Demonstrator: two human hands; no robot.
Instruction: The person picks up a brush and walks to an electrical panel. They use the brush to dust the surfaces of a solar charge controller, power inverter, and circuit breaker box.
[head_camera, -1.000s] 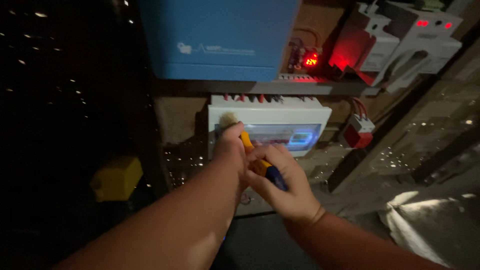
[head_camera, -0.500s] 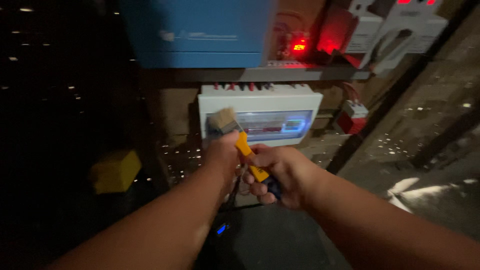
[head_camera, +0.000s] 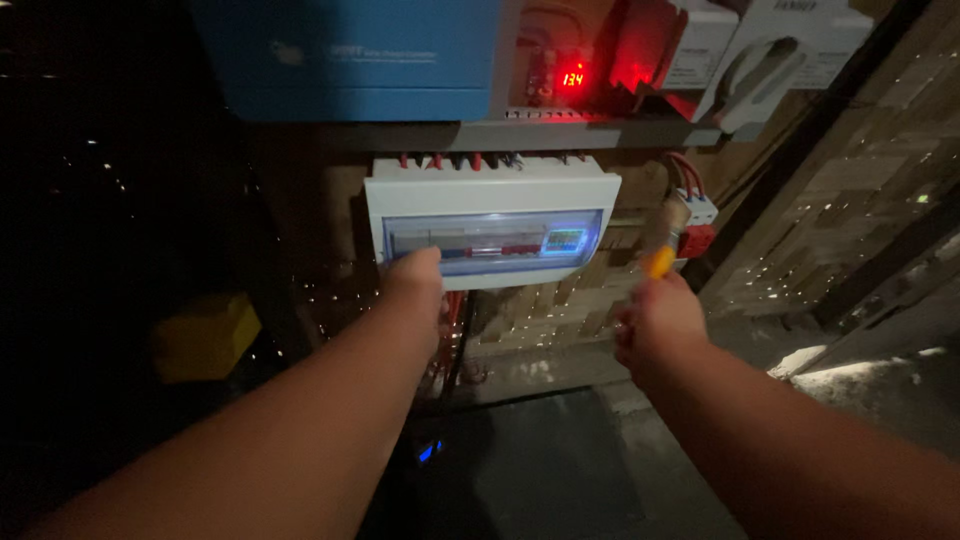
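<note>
Your right hand (head_camera: 658, 320) is nearest to you, fingers curled tight around the yellow handle of a paintbrush (head_camera: 663, 240). It points up, bristles just right of the white breaker box (head_camera: 490, 215). Your left hand (head_camera: 412, 280) reaches to the box's clear cover (head_camera: 490, 240) and touches its lower left edge; I cannot tell how those fingers sit. Hold the cover steady, and brush softly, away from the red wires (head_camera: 440, 160) on top. Above the box hangs a big blue box (head_camera: 350, 55).
</note>
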